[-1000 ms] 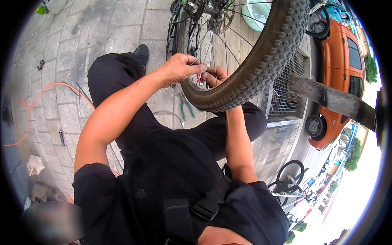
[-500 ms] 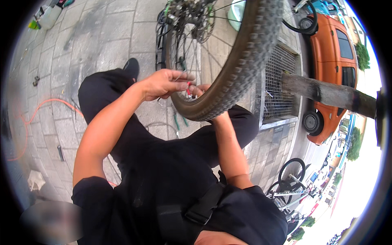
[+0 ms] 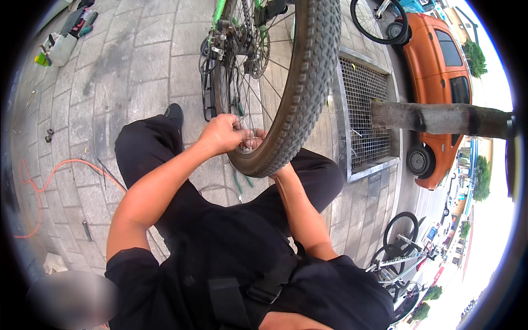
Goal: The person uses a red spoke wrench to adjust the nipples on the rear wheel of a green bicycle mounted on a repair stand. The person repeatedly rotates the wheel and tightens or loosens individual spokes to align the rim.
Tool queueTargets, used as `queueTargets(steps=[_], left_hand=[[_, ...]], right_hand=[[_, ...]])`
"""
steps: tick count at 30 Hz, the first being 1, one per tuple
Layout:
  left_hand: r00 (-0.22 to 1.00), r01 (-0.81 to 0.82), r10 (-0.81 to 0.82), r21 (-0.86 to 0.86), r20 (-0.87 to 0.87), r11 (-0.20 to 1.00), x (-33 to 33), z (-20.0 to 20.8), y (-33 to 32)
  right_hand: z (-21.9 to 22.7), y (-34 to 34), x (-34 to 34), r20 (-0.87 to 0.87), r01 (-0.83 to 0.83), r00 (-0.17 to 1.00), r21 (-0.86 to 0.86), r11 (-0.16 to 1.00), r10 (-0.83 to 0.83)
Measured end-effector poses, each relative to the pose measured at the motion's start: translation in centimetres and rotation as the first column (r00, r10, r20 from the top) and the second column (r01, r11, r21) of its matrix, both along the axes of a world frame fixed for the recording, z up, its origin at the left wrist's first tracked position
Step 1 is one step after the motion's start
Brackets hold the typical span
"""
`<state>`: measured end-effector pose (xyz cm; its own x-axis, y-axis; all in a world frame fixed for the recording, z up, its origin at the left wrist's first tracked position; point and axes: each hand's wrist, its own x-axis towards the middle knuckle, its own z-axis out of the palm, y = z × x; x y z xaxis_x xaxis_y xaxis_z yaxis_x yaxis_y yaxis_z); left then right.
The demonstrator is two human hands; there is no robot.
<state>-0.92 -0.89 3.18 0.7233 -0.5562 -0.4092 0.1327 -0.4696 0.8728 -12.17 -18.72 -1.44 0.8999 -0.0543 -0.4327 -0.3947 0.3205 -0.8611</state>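
Observation:
A bicycle wheel with a knobbly black tyre (image 3: 308, 88) and thin spokes stands upright between my knees. My left hand (image 3: 221, 134) is at the inner side of the lower rim, its thumb and fingers pinched together near the spokes. What they pinch is too small to make out. My right hand (image 3: 254, 139) reaches from the tyre's other side to the same stretch of rim. Its curled fingertips show there, close to the left ones, while the tyre hides the rest. Above the hands are the brake disc (image 3: 259, 55) and part of a green frame (image 3: 219, 12).
Green-handled pliers (image 3: 237, 181) lie on the paving below the wheel. An orange hose (image 3: 71, 161) runs along the left. To the right are a metal grate (image 3: 366, 110) around a tree trunk (image 3: 434, 118), an orange car (image 3: 440, 71) and parked bicycles (image 3: 399, 247).
My left fingers have closed in at the rim, and the small red piece seen between the hands no longer shows. The wheel appears further left and lower as the view shifts.

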Motion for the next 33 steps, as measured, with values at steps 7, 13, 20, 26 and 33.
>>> queueTargets(steps=[7, 13, 20, 26, 33], left_hand=[[0.97, -0.096, 0.047, 0.193, 0.24, 0.976, -0.3, -1.6, -0.7], [0.965, -0.1, 0.033, 0.252, 0.259, 0.962, -1.3, -3.9, -0.4], [0.969, -0.178, 0.172, 0.018, 0.177, 0.984, 0.3, -4.6, 0.2], [0.955, -0.291, 0.27, -0.195, -0.124, 0.937, 1.4, -3.2, 0.4], [0.98, -0.192, 0.186, -0.098, -0.068, 0.976, 0.9, -4.6, 0.2]], right_hand=[[-3.2, -0.1, 0.5, -0.031, 0.013, 0.999, 0.213, 0.977, -0.007], [-2.6, 1.4, 0.3, -0.097, -0.007, 0.995, 0.311, 0.95, 0.039], [0.4, 1.3, 2.0, -0.219, -0.003, 0.975, 0.116, 0.993, 0.029], [-0.1, 1.8, 3.8, -0.057, 0.215, 0.972, -0.173, 0.961, -0.227], [0.3, 0.3, 1.8, -0.084, 0.075, 0.991, -0.326, 0.942, -0.108]])
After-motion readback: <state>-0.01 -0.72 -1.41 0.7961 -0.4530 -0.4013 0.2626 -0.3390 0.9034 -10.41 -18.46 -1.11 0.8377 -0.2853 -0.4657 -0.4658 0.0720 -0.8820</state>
